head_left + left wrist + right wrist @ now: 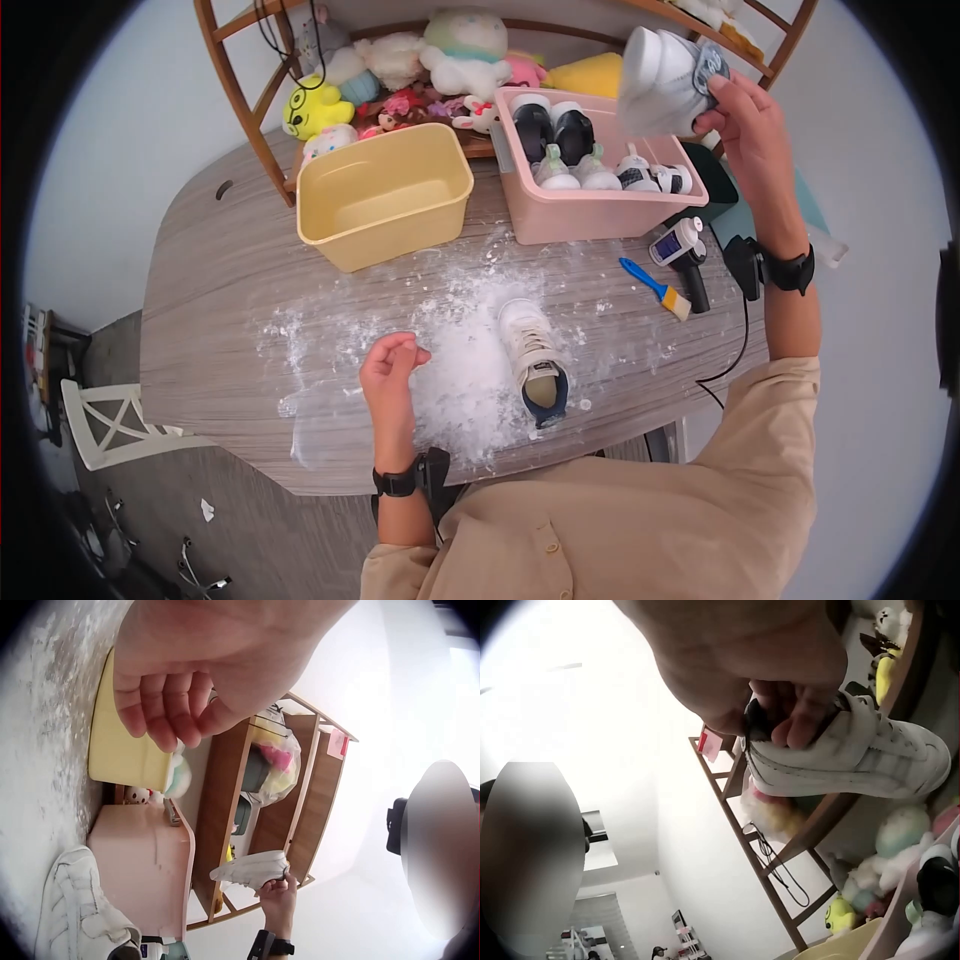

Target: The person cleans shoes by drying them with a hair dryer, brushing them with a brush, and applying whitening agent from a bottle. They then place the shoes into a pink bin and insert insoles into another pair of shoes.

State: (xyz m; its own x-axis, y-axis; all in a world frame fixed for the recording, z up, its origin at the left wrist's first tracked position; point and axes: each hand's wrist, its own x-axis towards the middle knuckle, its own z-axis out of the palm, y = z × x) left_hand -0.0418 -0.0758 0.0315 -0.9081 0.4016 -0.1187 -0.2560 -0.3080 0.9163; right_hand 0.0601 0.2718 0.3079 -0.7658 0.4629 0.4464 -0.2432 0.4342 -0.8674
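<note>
Raised above the pink bin's right end, the right hand (755, 130) grips a white shoe (665, 80) by its heel opening; in the right wrist view the fingers reach inside the collar of that shoe (847, 754). A second white shoe (535, 360) lies on the table amid white powder (465, 370), its dark-lined opening toward the person. To its left the left hand (390, 375) hovers, holding nothing, its fingers loosely bent, as the left wrist view shows of this hand (195, 675).
A yellow bin (385, 200) stands empty beside the pink bin (590, 215), which holds several shoes. Near the right edge lie a blue-handled brush (655, 288), a white bottle (677, 242) and a black-handled object (693, 285). Plush toys (465, 50) fill the shelf behind.
</note>
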